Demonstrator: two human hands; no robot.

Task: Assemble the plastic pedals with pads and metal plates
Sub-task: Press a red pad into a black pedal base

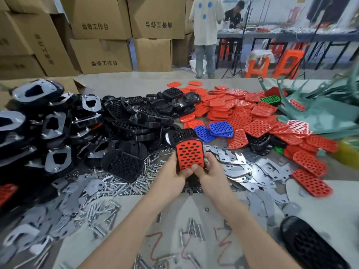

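You hold a pedal with its pad going on, at mid-table between the part heaps.

On the left, the heap of black plastic pedals fitted with shiny metal plates slopes toward the loose silver bolts; a nudge from your elbow could bring it sliding down. Your left hand and right hand both grip the near end of the black perforated plastic pedal, thumbs on the red perforated rubber pad. Uneven thumb pressure could seat the pad crooked or let the pedal slip. On the right, the flat metal plates look sharp-edged, so reach carefully.
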